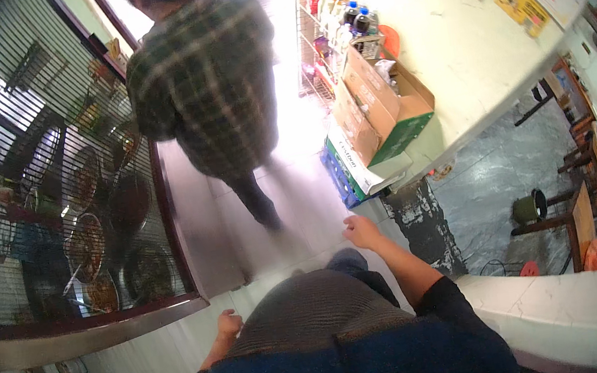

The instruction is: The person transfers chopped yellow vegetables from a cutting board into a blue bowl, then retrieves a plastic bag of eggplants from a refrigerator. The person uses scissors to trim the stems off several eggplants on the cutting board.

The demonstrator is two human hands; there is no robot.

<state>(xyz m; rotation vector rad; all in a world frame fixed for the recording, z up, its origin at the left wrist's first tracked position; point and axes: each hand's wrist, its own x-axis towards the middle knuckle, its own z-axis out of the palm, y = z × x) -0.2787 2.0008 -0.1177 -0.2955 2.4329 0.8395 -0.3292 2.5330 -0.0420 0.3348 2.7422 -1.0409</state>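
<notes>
My left hand (229,323) hangs beside my body at lower left, its fingers loosely curled, near the base of a glass display counter. My right hand (363,231) is out in front at right, fingers bent and nothing seen in it, above the tiled floor (305,237). Past it stand opened cardboard boxes (379,112) on a blue plastic crate (338,178). A person in a green plaid shirt (209,79) is ahead of me, back turned; that person's hands are hidden.
The display window (124,211) with metal trays of food lines the left. A wire rack (307,42) holding bottles stands along the right wall. At right a doorway opens to a room with a wooden stool (584,221) and a dark green bucket (524,210).
</notes>
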